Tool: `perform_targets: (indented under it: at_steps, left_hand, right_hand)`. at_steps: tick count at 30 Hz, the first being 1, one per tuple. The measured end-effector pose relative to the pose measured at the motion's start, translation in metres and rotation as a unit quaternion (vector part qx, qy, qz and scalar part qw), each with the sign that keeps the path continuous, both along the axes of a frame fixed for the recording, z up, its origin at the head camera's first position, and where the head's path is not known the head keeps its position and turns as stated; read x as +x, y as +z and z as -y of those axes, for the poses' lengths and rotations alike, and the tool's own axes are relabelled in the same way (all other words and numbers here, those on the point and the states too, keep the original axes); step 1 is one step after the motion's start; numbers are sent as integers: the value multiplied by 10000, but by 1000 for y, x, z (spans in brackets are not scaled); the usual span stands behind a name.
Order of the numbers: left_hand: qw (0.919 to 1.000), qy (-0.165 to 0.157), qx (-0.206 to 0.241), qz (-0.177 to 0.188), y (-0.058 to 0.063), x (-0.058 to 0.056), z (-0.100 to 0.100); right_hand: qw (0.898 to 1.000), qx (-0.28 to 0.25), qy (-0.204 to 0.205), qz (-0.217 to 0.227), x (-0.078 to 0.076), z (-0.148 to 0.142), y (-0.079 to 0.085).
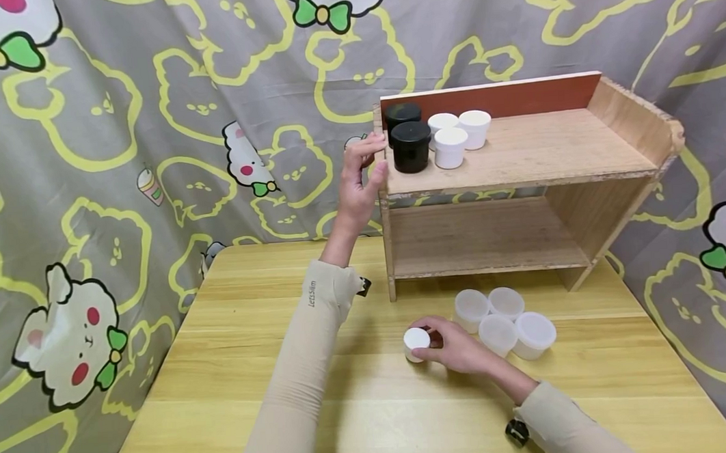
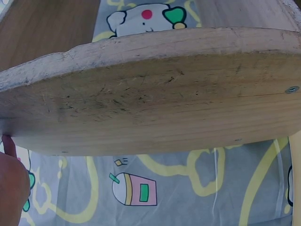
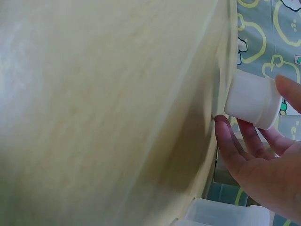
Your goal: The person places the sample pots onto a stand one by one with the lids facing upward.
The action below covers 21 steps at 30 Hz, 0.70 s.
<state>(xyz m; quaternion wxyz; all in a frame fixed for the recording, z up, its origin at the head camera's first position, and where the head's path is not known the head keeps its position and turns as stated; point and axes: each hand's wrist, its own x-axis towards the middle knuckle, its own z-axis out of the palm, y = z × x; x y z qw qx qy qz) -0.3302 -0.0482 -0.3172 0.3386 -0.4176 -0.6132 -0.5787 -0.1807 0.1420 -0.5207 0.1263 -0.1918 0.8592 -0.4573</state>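
Observation:
My right hand (image 1: pixel 458 348) pinches a small white lidded jar (image 1: pixel 416 345) between thumb and fingers, close over the wooden table. In the right wrist view the thumb lies on the lid end of the white jar (image 3: pixel 254 100), with fingers on its other side. My left hand (image 1: pixel 361 185) touches the left side panel of a two-tier wooden shelf (image 1: pixel 556 148), fingertips at the panel's upper edge. The left wrist view shows the panel's outer face (image 2: pixel 150 103) and the thumb (image 2: pixel 9 147) against it. Beside those fingertips stand two black jars (image 1: pixel 411 149) on the top tier.
Three white jars (image 1: pixel 450 148) stand right of the black ones on the top tier. Several translucent lidded cups (image 1: pixel 534 335) are grouped on the table (image 1: pixel 253 369) right of my right hand, in front of the shelf. A patterned curtain (image 1: pixel 210 125) hangs behind.

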Motion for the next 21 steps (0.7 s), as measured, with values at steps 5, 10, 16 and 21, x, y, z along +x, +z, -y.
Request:
perform_targets:
  at_steps: [5, 10, 16, 21]
  left_hand:
    - [10000, -12, -10, 21, 0, 1, -1]
    - [10000, -6, -2, 36, 0, 1, -1]
    - [10000, 3, -7, 77, 1, 1, 0]
    - [9999, -42, 25, 131, 0, 1, 0]
  right_hand:
    - [9998, -169, -59, -62, 0, -1, 3]
    - [9987, -474, -186, -35, -1, -1, 9]
    - [9974, -596, -376, -160, 0, -1, 18]
    - [9956, -737, -488, -326, -1, -3, 29]
